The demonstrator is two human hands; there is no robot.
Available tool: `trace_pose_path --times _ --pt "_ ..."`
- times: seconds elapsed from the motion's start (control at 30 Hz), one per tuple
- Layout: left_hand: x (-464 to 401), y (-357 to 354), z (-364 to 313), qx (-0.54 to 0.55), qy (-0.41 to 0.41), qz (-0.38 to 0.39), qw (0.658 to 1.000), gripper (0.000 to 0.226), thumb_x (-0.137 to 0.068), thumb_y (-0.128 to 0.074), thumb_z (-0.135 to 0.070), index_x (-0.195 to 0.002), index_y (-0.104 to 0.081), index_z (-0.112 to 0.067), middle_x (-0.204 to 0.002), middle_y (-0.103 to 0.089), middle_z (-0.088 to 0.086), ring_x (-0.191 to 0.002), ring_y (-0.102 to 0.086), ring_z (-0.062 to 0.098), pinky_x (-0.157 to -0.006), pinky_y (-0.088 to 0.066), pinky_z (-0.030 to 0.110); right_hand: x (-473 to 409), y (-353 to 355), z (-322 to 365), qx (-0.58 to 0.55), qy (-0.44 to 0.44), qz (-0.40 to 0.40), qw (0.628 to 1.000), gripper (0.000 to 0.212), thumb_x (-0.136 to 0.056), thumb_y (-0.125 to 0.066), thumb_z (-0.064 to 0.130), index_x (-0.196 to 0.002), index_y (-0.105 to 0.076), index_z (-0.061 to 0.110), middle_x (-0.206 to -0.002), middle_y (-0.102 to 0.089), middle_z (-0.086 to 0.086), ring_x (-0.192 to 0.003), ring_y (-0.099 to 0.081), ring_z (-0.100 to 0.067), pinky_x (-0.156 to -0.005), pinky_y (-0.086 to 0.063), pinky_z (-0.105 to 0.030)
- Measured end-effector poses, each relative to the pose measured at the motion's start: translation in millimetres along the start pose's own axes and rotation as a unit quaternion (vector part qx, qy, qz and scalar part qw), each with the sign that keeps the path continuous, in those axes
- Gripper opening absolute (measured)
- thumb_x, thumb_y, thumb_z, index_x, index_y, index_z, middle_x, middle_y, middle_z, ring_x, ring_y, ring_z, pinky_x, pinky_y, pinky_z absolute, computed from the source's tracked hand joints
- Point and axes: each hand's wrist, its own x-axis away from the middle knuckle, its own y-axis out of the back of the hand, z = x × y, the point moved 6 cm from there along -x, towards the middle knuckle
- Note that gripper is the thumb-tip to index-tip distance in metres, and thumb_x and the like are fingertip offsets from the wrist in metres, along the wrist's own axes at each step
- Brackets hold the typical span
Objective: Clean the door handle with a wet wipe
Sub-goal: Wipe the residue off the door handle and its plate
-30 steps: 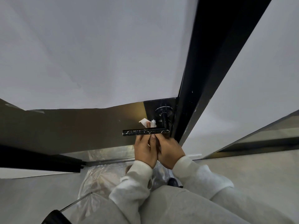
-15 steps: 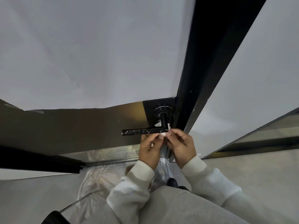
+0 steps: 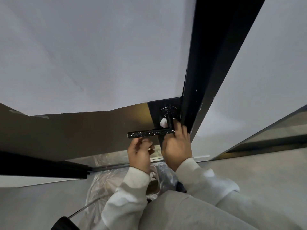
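The right hand reaches up around the bend of the black lever door handle, its fingers curled past the handle's neck and pressing a white wet wipe against that neck; a crumpled corner of the wipe shows just left of the neck, above the horizontal bar. The grasp is closed on the wipe, though the fingertips themselves are hidden behind the handle. The left hand hangs just below the bar's free end, fingers loosely curled and holding nothing, apart from the metal. The handle's round rose sits above the gripping fingers on a black plate, beside the door's black edge.
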Motion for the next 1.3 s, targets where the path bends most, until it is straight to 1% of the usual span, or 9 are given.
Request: trace_pose_path --times 0.13,0.23,0.37,0.47,0.6,0.67,0.83,0.93,1.3 --pt "1.4 12.1 -37.9 0.017 -0.129 0.063 0.989 0.026 -0.072 -0.065 -0.009 -0.098 -0.071 -0.014 -0.084 -0.065 0.014 -0.072 -0.063 0.026 -0.066 -0.056 0.034 -7.3 -4.1 0.5 0.065 0.089 0.013 0.994 0.042 -0.082 -0.06 0.012 -0.123 -0.068 0.012 -0.139 -0.052 -0.016 -0.116 -0.047 -0.037 -0.091 -0.049 -0.047" --pt "6.0 14.2 -65.1 -0.064 -0.226 0.082 0.969 0.025 -0.077 -0.063 -0.019 -0.101 -0.065 -0.011 -0.096 -0.068 0.012 -0.086 -0.066 0.025 -0.075 -0.057 0.037 -21.5 -5.3 -11.3 0.008 0.058 0.024 0.998 0.03 -0.09 -0.051 0.024 -0.115 -0.067 0.025 -0.116 -0.067 -0.001 -0.102 -0.064 -0.025 -0.082 -0.055 -0.037" --pt "13.6 -5.0 -92.6 -0.367 -0.394 0.068 0.84 0.012 -0.082 -0.064 -0.024 -0.085 -0.074 -0.018 -0.091 -0.07 -0.005 -0.091 -0.065 0.018 -0.081 -0.053 0.035 -21.7 17.2 -22.4 -0.102 -0.002 -0.061 0.993 0.025 -0.08 -0.067 0.007 -0.103 -0.076 0.01 -0.106 -0.071 -0.007 -0.086 -0.067 -0.018 -0.081 -0.05 -0.02" --pt "20.9 -18.6 -100.9 -0.459 -0.427 0.105 0.772 0.018 -0.083 -0.064 -0.025 -0.089 -0.079 -0.017 -0.089 -0.076 -0.006 -0.087 -0.066 0.016 -0.08 -0.055 0.036 -1.0 48.3 -18.8 -0.217 -0.047 -0.16 0.962 0.023 -0.088 -0.064 0.005 -0.108 -0.075 0.005 -0.102 -0.074 -0.008 -0.088 -0.066 -0.014 -0.086 -0.04 -0.003" --pt "22.4 -28.9 -107.9 -0.533 -0.423 0.135 0.72 0.014 -0.08 -0.075 -0.02 -0.091 -0.081 -0.016 -0.09 -0.079 -0.003 -0.083 -0.072 0.016 -0.081 -0.058 0.033 11.3 57.8 -14.0 -0.384 -0.145 -0.171 0.896 0.036 -0.097 -0.058 0.022 -0.129 -0.067 0.01 -0.124 -0.068 0.001 -0.113 -0.062 -0.006 -0.103 -0.047 -0.02" --pt "22.5 -30.0 -109.1 -0.536 -0.415 0.139 0.722 0.014 -0.079 -0.076 -0.021 -0.091 -0.081 -0.016 -0.09 -0.079 -0.002 -0.082 -0.073 0.018 -0.08 -0.059 0.036 9.4 70.2 1.2 -0.434 -0.129 -0.168 0.875 0.047 -0.097 -0.055 0.03 -0.138 -0.059 0.007 -0.138 -0.06 -0.005 -0.128 -0.057 -0.011 -0.109 -0.046 -0.033" --pt "25.7 -29.3 -110.7 -0.517 -0.414 0.144 0.735 0.01 -0.082 -0.076 -0.023 -0.088 -0.082 -0.017 -0.086 -0.078 -0.005 -0.078 -0.07 0.016 -0.075 -0.057 0.029 -6.3 83.0 52.7 -0.156 0.064 -0.118 0.979 0.059 -0.1 -0.051 0.028 -0.148 -0.039 -0.005 -0.159 -0.032 -0.019 -0.148 -0.032 -0.028 -0.122 -0.029 -0.039" --pt "26.3 -26.2 -110.3 -0.51 -0.41 0.139 0.743 0.013 -0.08 -0.081 -0.017 -0.093 -0.082 -0.016 -0.092 -0.079 -0.003 -0.084 -0.072 0.014 -0.081 -0.057 0.028 -4.1 67.1 45.3 -0.047 0.035 -0.06 0.996 0.066 -0.102 -0.044 0.039 -0.152 -0.031 -0.003 -0.161 -0.024 -0.018 -0.148 -0.028 -0.031 -0.12 -0.03 -0.049" --pt "25.9 -29.3 -108.3 -0.528 -0.396 0.156 0.735 0.017 -0.08 -0.082 -0.017 -0.096 -0.081 -0.015 -0.093 -0.079 -0.002 -0.086 -0.072 0.017 -0.081 -0.059 0.033 -10.3 77.6 43.8 -0.062 -0.051 -0.072 0.994 0.071 -0.095 -0.051 0.043 -0.148 -0.034 -0.002 -0.145 -0.041 -0.021 -0.125 -0.043 -0.034 -0.109 -0.041 -0.043"
